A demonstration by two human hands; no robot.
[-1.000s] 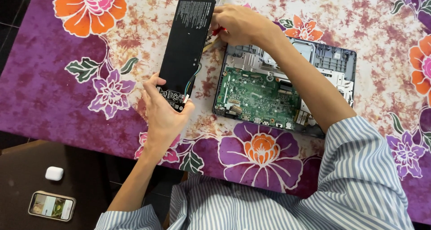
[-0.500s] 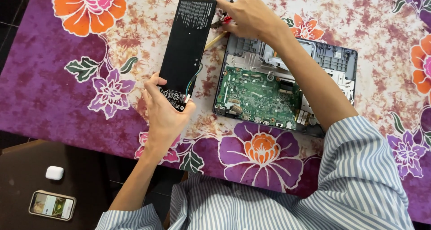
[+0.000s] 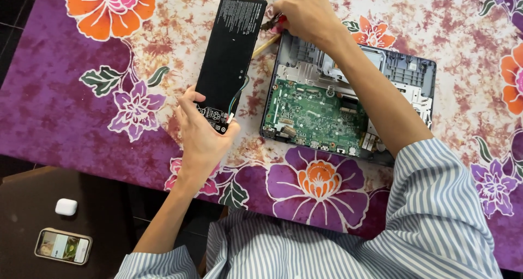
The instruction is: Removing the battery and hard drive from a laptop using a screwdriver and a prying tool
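So I've got the left hand [image 3: 202,138] wrapped around the near end of the laptop battery [image 3: 229,61], thumb and fingers closed on it, and the long black pack lies flat on the desk [image 3: 65,121] stretching off toward 12 o'clock. Its little bundle of coloured wires [image 3: 238,95] comes out near my grip, on the side facing the opened laptop chassis [image 3: 348,102], which sits just beside it at 3 o'clock with the green motherboard [image 3: 318,113] exposed. The right hand [image 3: 308,12] is up at the chassis's far corner, curled shut on a small red-handled tool [image 3: 274,22]; can't tell if it's pliers or cutters, the hand covers most of it. A wooden stick [image 3: 267,45] pokes out between battery and chassis. My worry: the tool tip is right next to the pack, and a slip could nick the cell or its wires. Also, shifting the battery might tug the lead if it's plugged in, which I can't see. Phone [image 3: 62,246] and white earbud case [image 3: 66,206] sit on the dark stool [image 3: 32,203] at 8 o'clock.
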